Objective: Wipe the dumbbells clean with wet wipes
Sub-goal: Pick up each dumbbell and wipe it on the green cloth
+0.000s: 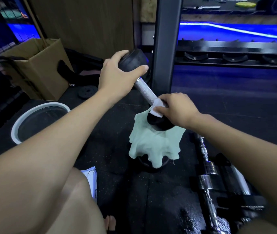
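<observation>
My left hand [115, 76] grips the tilted dumbbell [144, 89] by its upper head; my right hand [179, 109] pinches a wet wipe [158, 108] against the handle's lower end.

Open dark rubber floor [117, 149] lies between the round white-rimmed basin [16, 130] on the left and the pale green cloth [153, 146] draped at centre, wide enough for an arm to pass. Just behind the tilted black-headed dumbbell [144, 88] a thick dark steel rack post [166, 48] blocks the way back. A brown cardboard box [40, 71] closes the far left. Chrome bars and collars [208, 181] crowd the floor on the right, while farther right the floor beneath the rack rail [235, 46] stays open.
</observation>
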